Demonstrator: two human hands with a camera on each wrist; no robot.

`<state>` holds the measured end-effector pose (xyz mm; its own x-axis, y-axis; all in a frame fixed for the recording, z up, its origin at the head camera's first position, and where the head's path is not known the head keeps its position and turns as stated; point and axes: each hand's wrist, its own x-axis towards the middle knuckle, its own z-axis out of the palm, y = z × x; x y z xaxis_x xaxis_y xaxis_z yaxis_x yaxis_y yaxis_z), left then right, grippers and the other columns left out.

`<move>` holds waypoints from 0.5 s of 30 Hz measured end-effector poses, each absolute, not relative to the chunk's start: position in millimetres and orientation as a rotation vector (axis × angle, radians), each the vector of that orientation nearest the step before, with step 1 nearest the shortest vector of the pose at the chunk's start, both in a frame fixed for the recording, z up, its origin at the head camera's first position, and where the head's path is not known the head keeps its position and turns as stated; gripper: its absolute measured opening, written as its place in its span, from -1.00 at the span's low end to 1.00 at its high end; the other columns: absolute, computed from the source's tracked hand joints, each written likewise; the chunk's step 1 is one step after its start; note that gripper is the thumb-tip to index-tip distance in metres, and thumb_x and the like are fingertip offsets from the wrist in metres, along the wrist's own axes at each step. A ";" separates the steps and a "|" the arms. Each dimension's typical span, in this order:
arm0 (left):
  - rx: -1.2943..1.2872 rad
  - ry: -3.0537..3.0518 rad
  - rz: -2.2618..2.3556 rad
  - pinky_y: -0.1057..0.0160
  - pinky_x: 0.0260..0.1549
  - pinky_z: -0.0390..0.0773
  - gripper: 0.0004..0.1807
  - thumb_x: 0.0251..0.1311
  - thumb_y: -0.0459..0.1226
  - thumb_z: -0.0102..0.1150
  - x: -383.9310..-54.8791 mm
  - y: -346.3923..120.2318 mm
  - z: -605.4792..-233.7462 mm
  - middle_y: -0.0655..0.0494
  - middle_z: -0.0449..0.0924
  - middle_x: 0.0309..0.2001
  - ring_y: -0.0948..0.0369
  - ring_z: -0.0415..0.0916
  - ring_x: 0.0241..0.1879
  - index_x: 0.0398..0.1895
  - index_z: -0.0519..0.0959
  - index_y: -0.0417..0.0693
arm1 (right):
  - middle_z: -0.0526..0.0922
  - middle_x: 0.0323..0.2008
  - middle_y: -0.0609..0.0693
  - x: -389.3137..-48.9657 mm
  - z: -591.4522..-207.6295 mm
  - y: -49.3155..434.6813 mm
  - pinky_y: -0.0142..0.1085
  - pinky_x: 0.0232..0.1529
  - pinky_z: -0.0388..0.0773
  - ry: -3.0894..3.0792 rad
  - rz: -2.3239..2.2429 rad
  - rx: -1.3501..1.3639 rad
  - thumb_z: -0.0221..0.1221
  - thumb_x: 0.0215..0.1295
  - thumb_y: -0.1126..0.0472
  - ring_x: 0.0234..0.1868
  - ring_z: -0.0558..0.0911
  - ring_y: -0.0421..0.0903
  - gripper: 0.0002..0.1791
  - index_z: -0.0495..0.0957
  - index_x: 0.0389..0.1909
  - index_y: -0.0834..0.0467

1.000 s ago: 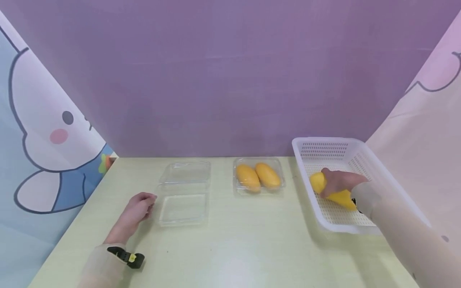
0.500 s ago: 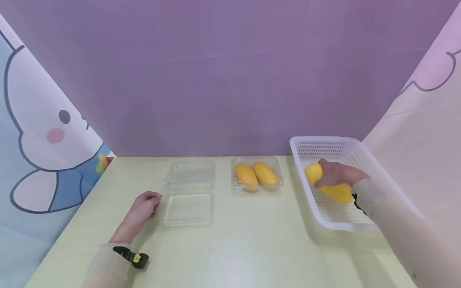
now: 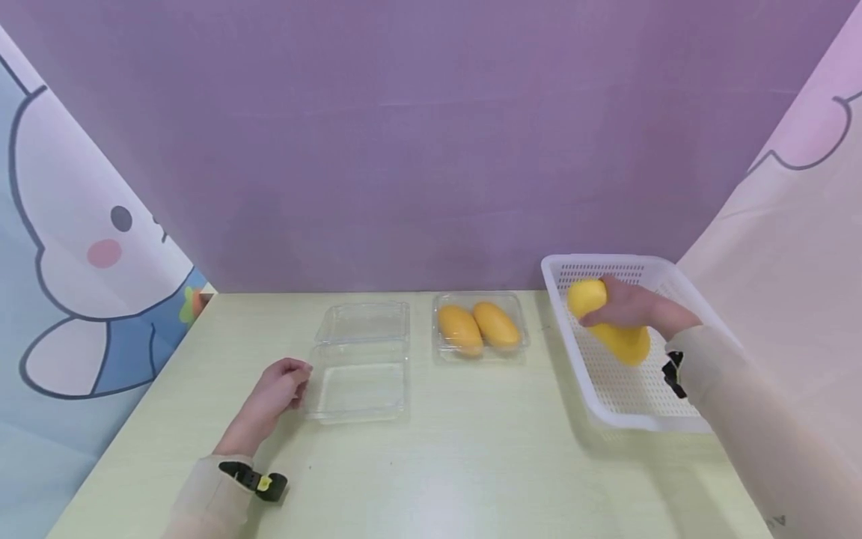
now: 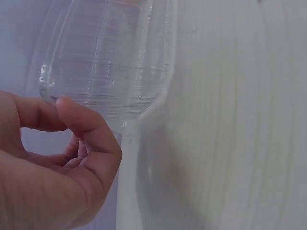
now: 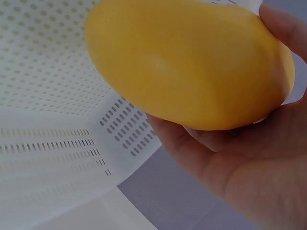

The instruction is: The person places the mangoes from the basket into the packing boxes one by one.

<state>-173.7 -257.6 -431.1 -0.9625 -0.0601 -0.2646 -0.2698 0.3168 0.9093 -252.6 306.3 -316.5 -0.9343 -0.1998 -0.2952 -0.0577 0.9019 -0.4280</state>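
A clear hinged plastic container point(image 3: 360, 382) lies open on the table, its lid laid back. At its left edge, my left hand point(image 3: 274, 393) pinches the rim between thumb and index finger, as the left wrist view shows at the container's corner point(image 4: 108, 103). My right hand point(image 3: 629, 305) grips a smooth yellow mango point(image 3: 626, 346) over the white perforated basket point(image 3: 591, 389). In the right wrist view the mango point(image 5: 187, 62) fills the upper part, with fingers along its lower side and others at its far end.
A closed clear container point(image 3: 444, 352) with two orange-yellow mangoes point(image 3: 497, 325) stands at the middle back of the table, between the open container and the basket. A purple wall point(image 3: 404, 150) rises behind the table.
My right hand has lifted the mango up from the basket floor. The left hand and the open container have shifted to the right together.
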 end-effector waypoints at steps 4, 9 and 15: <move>-0.299 2.388 1.710 0.25 -0.40 0.48 -0.65 0.53 -0.29 -0.15 -173.4 -255.6 -430.7 -0.01 0.43 -0.29 0.15 0.38 -0.35 0.17 0.32 -0.42 | 0.49 -0.10 0.27 -252.5 -313.7 308.1 -0.02 -0.16 0.51 2.752 -0.640 -0.210 0.29 0.24 -0.14 -0.13 0.54 0.17 -0.13 0.15 0.23 0.42; -0.308 2.378 1.716 0.24 -0.39 0.48 -0.65 0.53 -0.28 -0.14 -174.3 -253.8 -432.1 -0.01 0.42 -0.29 0.14 0.38 -0.32 0.16 0.32 -0.42 | 0.48 -0.10 0.28 -251.5 -309.1 304.4 -0.04 -0.17 0.50 2.761 -0.710 -0.238 0.29 0.25 -0.12 -0.14 0.53 0.16 -0.14 0.15 0.23 0.43; -0.313 2.373 1.718 0.24 -0.39 0.48 -0.66 0.52 -0.29 -0.14 -173.8 -251.5 -434.2 -0.01 0.42 -0.30 0.15 0.38 -0.32 0.16 0.32 -0.41 | 0.47 -0.08 0.30 -246.3 -297.3 295.2 -0.06 -0.21 0.51 2.778 -0.764 -0.213 0.28 0.27 -0.14 -0.15 0.54 0.16 -0.09 0.10 0.30 0.43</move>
<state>-173.8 -251.5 -434.2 -0.9585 -0.0561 -0.2794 -0.2830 0.3042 0.9096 -246.3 295.2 -297.3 -0.9576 -0.2058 -0.2018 -0.0737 0.8517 -0.5188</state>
